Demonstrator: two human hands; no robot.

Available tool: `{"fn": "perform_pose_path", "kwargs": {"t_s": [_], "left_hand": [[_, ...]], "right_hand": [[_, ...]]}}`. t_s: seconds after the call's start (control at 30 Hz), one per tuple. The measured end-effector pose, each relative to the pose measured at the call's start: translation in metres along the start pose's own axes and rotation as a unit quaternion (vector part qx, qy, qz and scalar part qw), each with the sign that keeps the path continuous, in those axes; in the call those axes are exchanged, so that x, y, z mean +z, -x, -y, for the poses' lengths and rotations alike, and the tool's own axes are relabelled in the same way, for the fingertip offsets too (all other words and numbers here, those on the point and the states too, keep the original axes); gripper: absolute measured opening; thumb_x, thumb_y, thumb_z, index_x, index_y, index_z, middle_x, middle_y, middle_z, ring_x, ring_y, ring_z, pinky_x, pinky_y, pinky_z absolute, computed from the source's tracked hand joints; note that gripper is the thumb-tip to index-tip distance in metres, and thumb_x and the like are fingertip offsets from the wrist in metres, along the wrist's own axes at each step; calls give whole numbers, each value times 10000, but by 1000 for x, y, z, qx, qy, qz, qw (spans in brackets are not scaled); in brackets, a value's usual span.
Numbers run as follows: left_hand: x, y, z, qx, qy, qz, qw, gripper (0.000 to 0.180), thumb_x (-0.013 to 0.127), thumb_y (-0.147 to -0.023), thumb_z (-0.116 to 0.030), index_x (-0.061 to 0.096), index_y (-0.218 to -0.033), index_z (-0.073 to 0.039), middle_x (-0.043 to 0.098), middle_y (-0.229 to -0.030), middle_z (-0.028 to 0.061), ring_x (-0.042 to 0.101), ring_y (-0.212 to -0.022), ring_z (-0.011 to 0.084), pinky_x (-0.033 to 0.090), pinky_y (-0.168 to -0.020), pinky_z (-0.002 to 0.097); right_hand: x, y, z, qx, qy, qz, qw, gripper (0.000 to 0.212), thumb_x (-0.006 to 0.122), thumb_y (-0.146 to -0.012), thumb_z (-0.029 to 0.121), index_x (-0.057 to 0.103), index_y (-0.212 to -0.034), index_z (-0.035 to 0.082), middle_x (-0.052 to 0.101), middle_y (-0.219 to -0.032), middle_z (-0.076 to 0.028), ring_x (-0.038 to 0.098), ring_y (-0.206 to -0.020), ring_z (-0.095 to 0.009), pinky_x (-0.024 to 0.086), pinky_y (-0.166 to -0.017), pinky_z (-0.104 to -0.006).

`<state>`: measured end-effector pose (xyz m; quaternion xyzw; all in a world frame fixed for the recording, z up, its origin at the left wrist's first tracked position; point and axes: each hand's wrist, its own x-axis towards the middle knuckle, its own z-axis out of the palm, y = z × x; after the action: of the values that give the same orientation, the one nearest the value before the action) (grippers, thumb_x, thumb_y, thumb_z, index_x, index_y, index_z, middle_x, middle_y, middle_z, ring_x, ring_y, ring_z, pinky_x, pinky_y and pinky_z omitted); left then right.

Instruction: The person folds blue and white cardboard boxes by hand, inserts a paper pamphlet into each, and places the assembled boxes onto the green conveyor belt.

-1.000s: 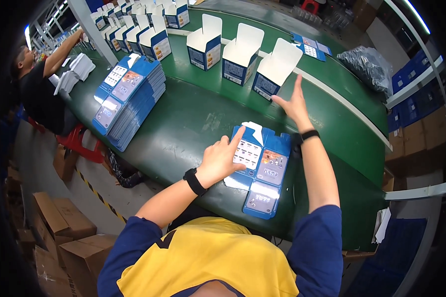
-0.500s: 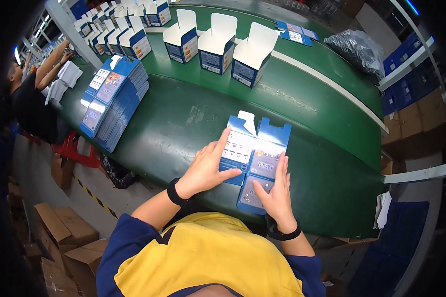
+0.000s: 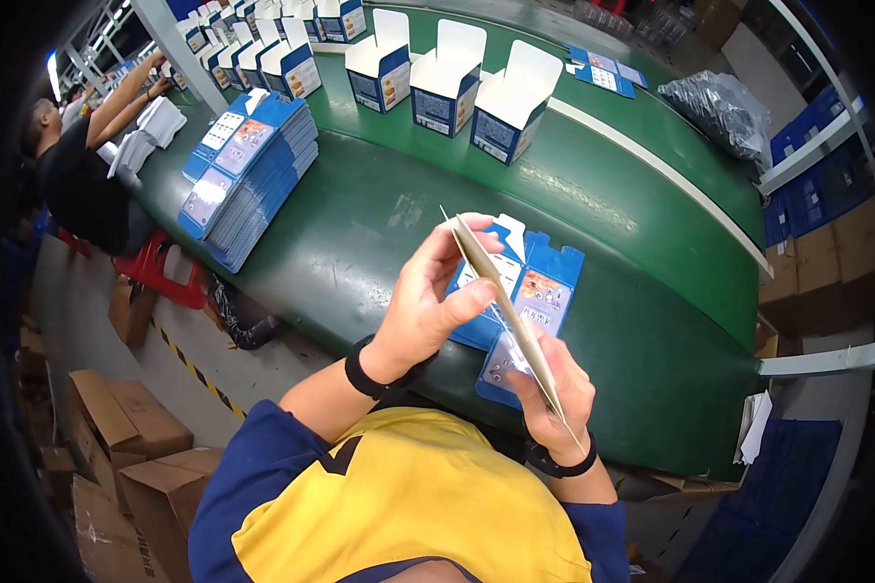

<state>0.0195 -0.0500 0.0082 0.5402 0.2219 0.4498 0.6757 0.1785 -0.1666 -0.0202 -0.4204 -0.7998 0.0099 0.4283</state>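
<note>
A flat folded carton (image 3: 511,325) is held up on edge between both my hands, its thin side toward me. My left hand (image 3: 437,291) pinches its upper end, thumb on the near face and fingers behind. At its lower end my right hand (image 3: 559,398) grips it, with the fingers partly hidden. Beneath it on the green table lies another flat blue printed carton (image 3: 552,277), partly covered by my hands and the raised one. To the left stands a tall stack of flat blue cartons (image 3: 253,185).
Opened boxes with raised white lids (image 3: 445,83) line the green conveyor (image 3: 593,185). Several more stand at the far left, near a person in black (image 3: 78,175). A grey plastic bag (image 3: 715,107) and flat cartons (image 3: 608,73) lie at the far right. Cardboard boxes (image 3: 131,428) sit on the floor.
Both hands were laid on a flat carton on the table. Now they hold a folded carton upright above the table, and another flat carton shows below. The view has shifted slightly.
</note>
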Motion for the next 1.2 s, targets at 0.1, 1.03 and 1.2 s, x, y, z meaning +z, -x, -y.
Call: {"fn": "perform_pose_path", "kwargs": {"t_s": [0.1, 1.03, 1.2], "left_hand": [[-4, 5, -10, -65, 67, 93, 991, 845, 726, -766, -416, 317, -1374, 3, 512, -1216, 117, 492, -1126, 183, 368, -988, 334], [-12, 9, 22, 335, -343, 218, 850, 720, 768, -710, -133, 381, -1307, -243, 392, -1283, 228, 436, -1172, 414, 408, -955, 445], [2, 10, 10, 329, -277, 202, 880, 541, 718, -625, 25, 582, -1100, -197, 396, -1241, 191, 490, -1123, 413, 437, -916, 472]], "right_hand": [[5, 1, 11, 186, -133, -98, 969, 1088, 823, -679, 199, 91, -1470, 50, 343, -1414, -239, 564, -1086, -270, 484, -865, -341], [-13, -52, 28, 429, -344, -276, 788, 1155, 807, -634, 504, 152, -1442, 2, 292, -1452, -180, 208, -1382, -290, 202, -1111, -437], [-3, -33, 13, 247, -470, -294, 795, 1196, 585, -671, 745, 72, -1462, 8, 245, -1480, -181, 193, -1386, -283, 189, -1116, -437]]}}
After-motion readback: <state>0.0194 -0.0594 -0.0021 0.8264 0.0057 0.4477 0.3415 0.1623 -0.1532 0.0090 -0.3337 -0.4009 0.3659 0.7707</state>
